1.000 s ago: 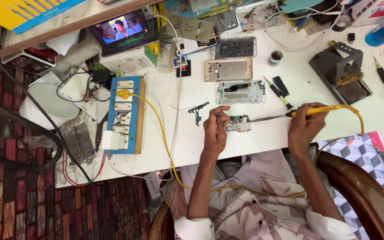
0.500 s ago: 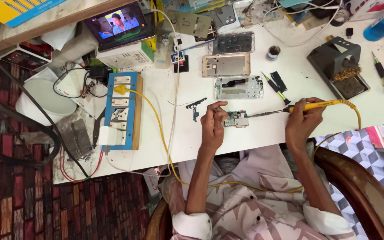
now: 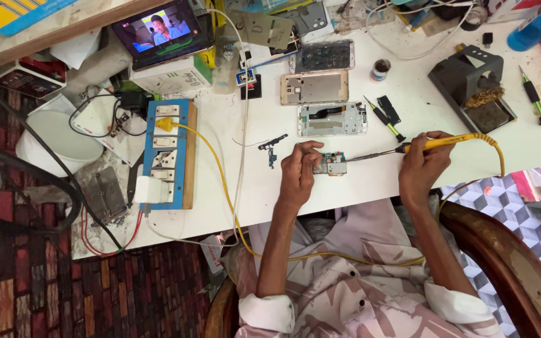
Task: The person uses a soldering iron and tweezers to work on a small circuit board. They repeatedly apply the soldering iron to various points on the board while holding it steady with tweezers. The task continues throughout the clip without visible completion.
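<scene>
Head view: left hand (image 3: 298, 169) pinches one circuit board (image 3: 333, 164); right hand (image 3: 422, 166) grips one soldering iron (image 3: 446, 143)

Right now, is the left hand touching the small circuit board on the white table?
Touching. The head view shows the left hand with its fingertips pressed on the left edge of the small circuit board, no gap between them.

both forearms rise from the lower middle of the frame toward the centre, sleeves rolled back to the elbows. the left hand (image 3: 300, 170) sits just left of centre, wrist bent slightly, fingers curled downward with the tips pinched together. the right hand (image 3: 422, 168) lies right of centre, closed in a pen-like grip, thumb and forefinger pointing left. the hands are near each other, not touching.
</scene>
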{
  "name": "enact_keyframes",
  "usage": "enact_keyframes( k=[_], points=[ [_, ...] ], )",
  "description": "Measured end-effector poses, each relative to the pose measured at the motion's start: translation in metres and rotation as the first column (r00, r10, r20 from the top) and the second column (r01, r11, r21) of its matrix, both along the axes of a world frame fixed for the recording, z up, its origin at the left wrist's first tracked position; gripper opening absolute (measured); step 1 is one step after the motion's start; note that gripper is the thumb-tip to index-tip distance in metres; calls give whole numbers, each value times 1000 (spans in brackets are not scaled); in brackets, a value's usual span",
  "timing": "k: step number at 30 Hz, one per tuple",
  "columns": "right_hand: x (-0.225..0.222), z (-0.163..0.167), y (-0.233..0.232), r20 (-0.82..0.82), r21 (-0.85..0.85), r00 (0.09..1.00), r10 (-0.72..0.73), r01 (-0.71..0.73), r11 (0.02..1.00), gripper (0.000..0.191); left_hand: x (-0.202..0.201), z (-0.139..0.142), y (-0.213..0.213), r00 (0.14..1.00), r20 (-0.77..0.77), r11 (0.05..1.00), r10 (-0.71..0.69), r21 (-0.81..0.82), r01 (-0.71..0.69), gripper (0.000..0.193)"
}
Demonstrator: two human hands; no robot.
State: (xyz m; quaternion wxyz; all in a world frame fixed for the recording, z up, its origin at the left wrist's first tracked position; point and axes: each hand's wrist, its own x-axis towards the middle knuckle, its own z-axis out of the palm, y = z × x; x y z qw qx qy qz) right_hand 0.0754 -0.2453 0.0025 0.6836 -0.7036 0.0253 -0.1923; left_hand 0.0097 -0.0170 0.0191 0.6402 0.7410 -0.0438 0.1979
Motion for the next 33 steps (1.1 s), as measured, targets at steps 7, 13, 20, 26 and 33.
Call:
enact_keyframes(
  k=[7,13,20,26,33],
  points=[
    [0,-2,-2,6,-5,1000,13,-13,1000,16,-7,-3,2,1000,10,999,26,-36,-26,16],
    [2,-2,-1,9,-11,1000,13,-13,1000,16,-10,-2,-6,999,43,1000,-12,28,11,11],
    [3,-3,-3,13,-75,1000,9,-8,997,16,-11,3,-1,1000,-12,998,-23,53,24,17],
    [5,-7,-3,22,-69,1000,17,-16,997,16,-9,4,2,999,-11,999,-33,36,33,18],
    [4,-4,-4,23,-65,999,34,-33,997,16,-9,-2,-8,1000,3,1000,3,20,-3,12]
  ],
)
